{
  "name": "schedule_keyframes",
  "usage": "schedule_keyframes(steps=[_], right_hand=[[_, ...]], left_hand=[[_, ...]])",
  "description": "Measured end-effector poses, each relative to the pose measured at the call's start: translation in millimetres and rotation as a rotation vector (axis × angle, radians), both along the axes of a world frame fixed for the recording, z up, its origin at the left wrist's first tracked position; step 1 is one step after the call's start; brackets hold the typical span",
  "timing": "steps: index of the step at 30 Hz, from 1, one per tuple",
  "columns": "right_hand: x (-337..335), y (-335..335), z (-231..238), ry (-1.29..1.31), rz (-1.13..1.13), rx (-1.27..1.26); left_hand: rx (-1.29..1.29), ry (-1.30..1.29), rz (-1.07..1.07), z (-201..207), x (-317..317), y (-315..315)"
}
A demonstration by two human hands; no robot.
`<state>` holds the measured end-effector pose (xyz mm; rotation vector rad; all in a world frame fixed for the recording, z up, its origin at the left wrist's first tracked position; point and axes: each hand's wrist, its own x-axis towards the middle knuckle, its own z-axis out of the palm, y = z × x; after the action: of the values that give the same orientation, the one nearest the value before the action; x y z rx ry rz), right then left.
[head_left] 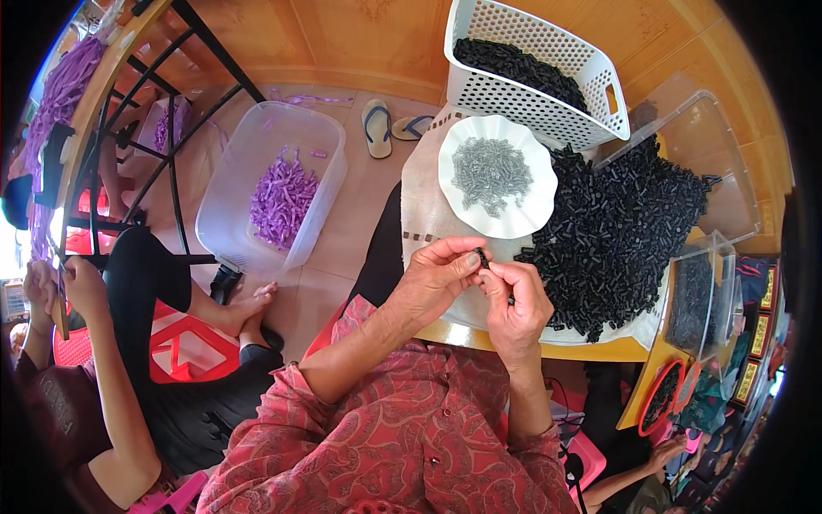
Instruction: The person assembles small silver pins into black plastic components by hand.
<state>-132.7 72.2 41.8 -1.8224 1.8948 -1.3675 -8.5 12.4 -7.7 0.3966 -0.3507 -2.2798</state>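
A small black tube-like piece (482, 256) is pinched between the fingertips of my left hand (432, 281) and my right hand (519, 310), which meet over the table's near edge. Part of another black piece (511, 300) shows at the curled fingers of my right hand. Just beyond the hands, a white plate (494, 226) with a wavy rim holds a heap of small clear-grey pieces (492, 176). To the right spreads a large pile of small black cylindrical pieces (612, 244), lying on a pale cloth (425, 197).
A white perforated basket (548, 111) of black pieces stands at the back. Clear plastic bins (728, 171) sit far right. On the floor at left is a translucent tub (330, 158) with purple strips, near slippers (378, 128). Another person's hands (81, 287) work at the left.
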Motion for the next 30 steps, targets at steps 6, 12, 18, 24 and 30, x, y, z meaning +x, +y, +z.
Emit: schedule_keyframes(steps=[6,12,18,24,30], right_hand=[[-1,1,5,-0.264,-0.005,0.081],[3,-2,15,-0.198,-0.006,0.070],[4,-3,17,-0.172,-0.009,0.069],[2,-3,11,-0.164,0.001,0.055],[4,-4,14,-0.211,0.005,0.075]], left_hand=[[0.127,0.111,-0.054,5,3,-3],[0.160,0.087,-0.067,5,3,-3],[0.152,0.065,-0.057,5,3,-2],[0.087,0.026,-0.043,2,1,0],[0.067,0.024,-0.023,0,0,2]])
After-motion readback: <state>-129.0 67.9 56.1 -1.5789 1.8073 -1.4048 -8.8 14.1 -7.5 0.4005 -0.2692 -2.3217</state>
